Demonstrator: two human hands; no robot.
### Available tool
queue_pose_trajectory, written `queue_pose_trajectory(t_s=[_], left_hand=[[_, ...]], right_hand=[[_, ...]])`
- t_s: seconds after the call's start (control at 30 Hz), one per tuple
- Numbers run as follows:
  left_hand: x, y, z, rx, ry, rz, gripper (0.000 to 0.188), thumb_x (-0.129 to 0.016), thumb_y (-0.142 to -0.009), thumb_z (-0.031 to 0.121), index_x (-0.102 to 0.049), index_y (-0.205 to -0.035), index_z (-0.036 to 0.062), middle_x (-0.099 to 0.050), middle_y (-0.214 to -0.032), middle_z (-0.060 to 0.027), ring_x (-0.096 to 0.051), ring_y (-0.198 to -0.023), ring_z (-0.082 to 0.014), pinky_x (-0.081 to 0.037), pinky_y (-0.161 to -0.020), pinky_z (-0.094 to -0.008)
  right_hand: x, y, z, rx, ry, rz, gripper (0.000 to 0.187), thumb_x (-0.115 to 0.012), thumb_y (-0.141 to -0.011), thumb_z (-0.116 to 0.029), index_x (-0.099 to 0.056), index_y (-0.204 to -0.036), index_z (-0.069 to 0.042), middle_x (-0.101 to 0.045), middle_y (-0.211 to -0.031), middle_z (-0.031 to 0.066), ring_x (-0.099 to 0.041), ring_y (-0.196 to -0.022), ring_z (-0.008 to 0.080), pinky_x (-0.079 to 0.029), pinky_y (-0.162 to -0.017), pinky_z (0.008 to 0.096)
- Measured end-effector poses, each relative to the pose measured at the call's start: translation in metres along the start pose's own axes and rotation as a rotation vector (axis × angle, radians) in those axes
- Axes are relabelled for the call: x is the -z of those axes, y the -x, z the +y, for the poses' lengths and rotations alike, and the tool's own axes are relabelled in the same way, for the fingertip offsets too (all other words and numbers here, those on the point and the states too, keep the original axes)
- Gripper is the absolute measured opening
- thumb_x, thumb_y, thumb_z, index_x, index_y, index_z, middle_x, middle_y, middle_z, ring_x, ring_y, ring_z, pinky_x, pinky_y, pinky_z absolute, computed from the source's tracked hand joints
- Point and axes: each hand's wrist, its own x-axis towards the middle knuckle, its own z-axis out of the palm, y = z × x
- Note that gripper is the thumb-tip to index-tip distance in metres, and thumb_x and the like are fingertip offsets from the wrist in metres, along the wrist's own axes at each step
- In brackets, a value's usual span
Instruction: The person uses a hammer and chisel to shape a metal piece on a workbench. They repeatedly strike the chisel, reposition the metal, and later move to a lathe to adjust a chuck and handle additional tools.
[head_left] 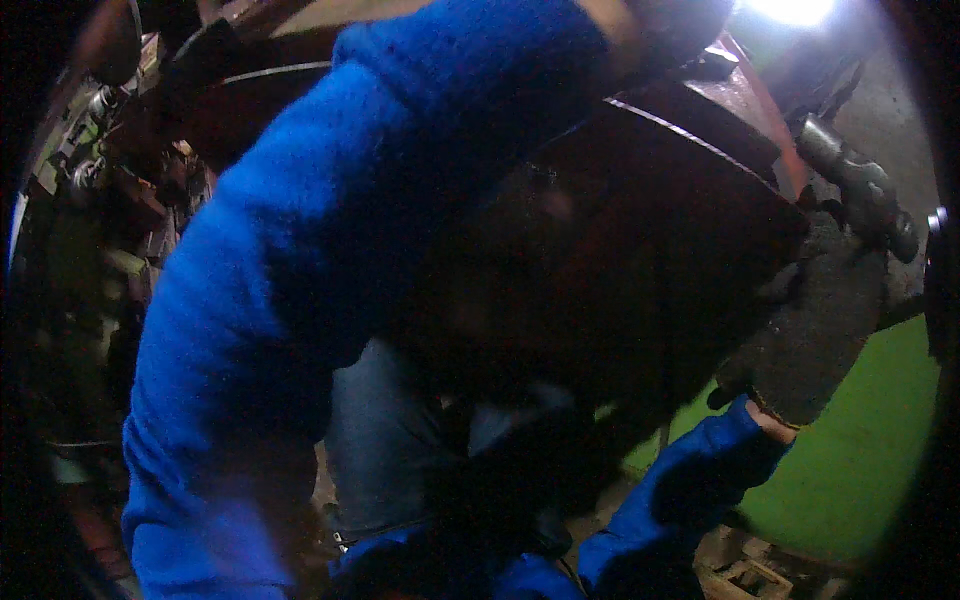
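My right hand (820, 310), in a dark grey work glove, is at the right side. It is closed around a hammer (855, 180), gripped close under its metal head. The handle is hidden by the glove. My left arm in a blue sleeve (300, 220) reaches across the view to the top, in front of a large dark metal piece (640, 200). At the upper edge my left hand (675, 35) is in deep shadow and partly cut off. Its fingers cannot be made out, nor whether they hold anything. The metal piece has a bright curved edge.
A bright lamp (795, 8) shines at the top right. Below my right hand is a green panel (860, 450). Cluttered metal parts (90, 170) line the left side. Wooden pieces (745, 580) lie at the lower right. A reddish curved metal edge (775, 110) stands behind the hammer.
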Motion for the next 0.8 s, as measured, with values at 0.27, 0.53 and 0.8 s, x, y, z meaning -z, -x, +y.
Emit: queue_pose_trajectory(t_s=[0.27, 0.53, 0.8], left_hand=[[-0.021, 0.008, -0.017, -0.24, -0.066, -0.163, 0.022, -0.07, -0.098, 0.018, -0.081, -0.107, 0.0002, -0.08, -0.111, -0.0235, -0.08, -0.096, -0.041, -0.064, -0.085, -0.0508], [-0.012, 0.003, -0.009, -0.178, -0.06, 0.179, 0.019, -0.081, -0.091, 0.021, -0.079, -0.1, 0.0054, -0.079, -0.112, -0.0171, -0.077, -0.096, -0.0377, -0.063, -0.086, -0.0484], [0.02, -0.003, 0.019, 0.449, 0.626, -0.086, 0.041, -0.074, -0.093, 0.047, -0.087, -0.109, 0.0119, -0.082, -0.114, -0.0199, -0.079, -0.104, -0.0415, -0.062, -0.097, -0.0522]], right_hand=[[-0.006, -0.003, -0.03, -0.392, -0.35, 0.025, 0.033, -0.071, -0.11, -0.033, -0.074, -0.123, -0.002, -0.067, -0.086, 0.0116, -0.063, -0.072, 0.0251, -0.049, -0.068, 0.0464], [0.0, 0.028, -0.022, -0.312, -0.01, -0.057, 0.039, -0.063, -0.113, -0.039, -0.069, -0.115, -0.001, -0.07, -0.094, 0.019, -0.068, -0.083, 0.036, -0.051, -0.076, 0.0531], [0.03, 0.012, -0.041, 0.222, 0.421, -0.04, 0.031, -0.062, -0.112, -0.027, -0.069, -0.127, -0.001, -0.07, -0.126, 0.0269, -0.07, -0.111, 0.0471, -0.056, -0.101, 0.0556]])
